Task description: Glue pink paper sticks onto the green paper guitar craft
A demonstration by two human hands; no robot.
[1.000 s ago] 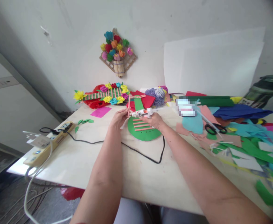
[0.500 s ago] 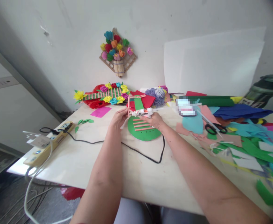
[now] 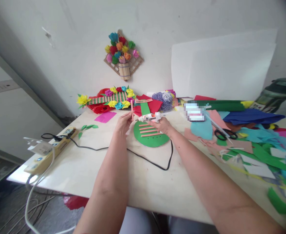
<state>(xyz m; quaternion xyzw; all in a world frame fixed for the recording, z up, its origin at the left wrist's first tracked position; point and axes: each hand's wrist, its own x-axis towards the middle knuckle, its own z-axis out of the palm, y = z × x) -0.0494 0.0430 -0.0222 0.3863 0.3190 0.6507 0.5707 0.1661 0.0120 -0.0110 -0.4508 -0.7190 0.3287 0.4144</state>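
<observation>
My left hand (image 3: 125, 123) pinches a thin pink paper stick (image 3: 132, 110), held upright. A white hot glue gun (image 3: 149, 117) is gripped in my right hand (image 3: 162, 125), its nozzle pointing left, close to the lower part of the stick. Beneath the glue gun lies a green guitar-shaped cutout (image 3: 151, 141) with a round body and a narrow neck. Several pink sticks (image 3: 149, 131) lie in a row across its body, with small dark dots below them. More pink sticks (image 3: 144, 101) rest across the neck's far end.
A flower-trimmed paper guitar (image 3: 111, 98) lies at the back left. The power strip (image 3: 52, 149) sits left, a black cord (image 3: 143, 157) running from it. Scissors (image 3: 225, 134), a blurred phone (image 3: 195, 111) and paper scraps (image 3: 257, 152) cover the right. A dark bottle (image 3: 274, 94) stands far right.
The pink stick in my left hand has shifted slightly left, away from the neck's end, and leans differently. The glue gun stays almost where it was.
</observation>
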